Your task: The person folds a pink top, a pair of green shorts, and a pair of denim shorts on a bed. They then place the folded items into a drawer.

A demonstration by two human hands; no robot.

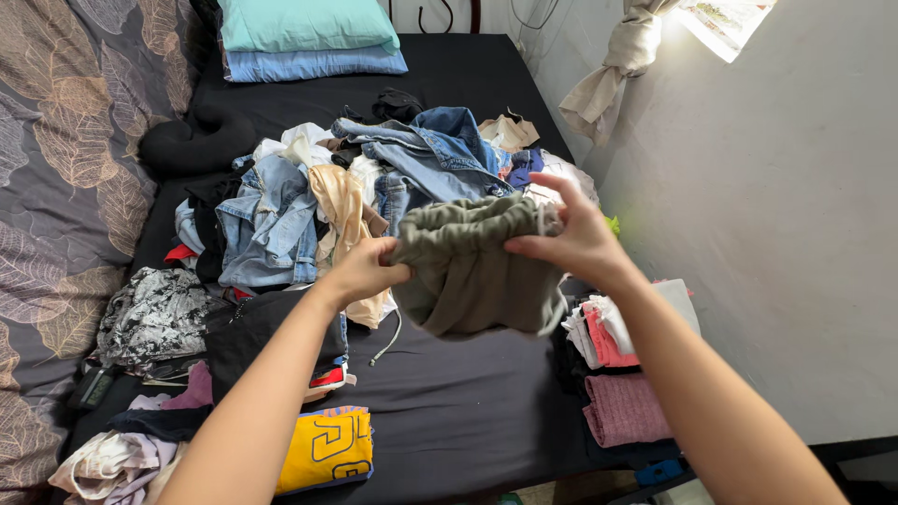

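Observation:
I hold an olive-green drawstring garment [468, 271] up over the black bed sheet [458, 411], by its gathered waistband. My left hand [363, 269] grips the band's left end. My right hand [572, 236] pinches the right end, near a white drawstring. The cloth hangs folded below both hands. Behind it lies a heap of unfolded clothes with denim pieces [271, 224] and a beige garment [344, 208].
Folded pink and white clothes [613, 374] are stacked at the bed's right edge by the white wall. A yellow printed shirt [329, 449], a black garment [271, 337] and a patterned one [154, 313] lie on the left. Teal and blue pillows [309, 37] sit at the bed's head.

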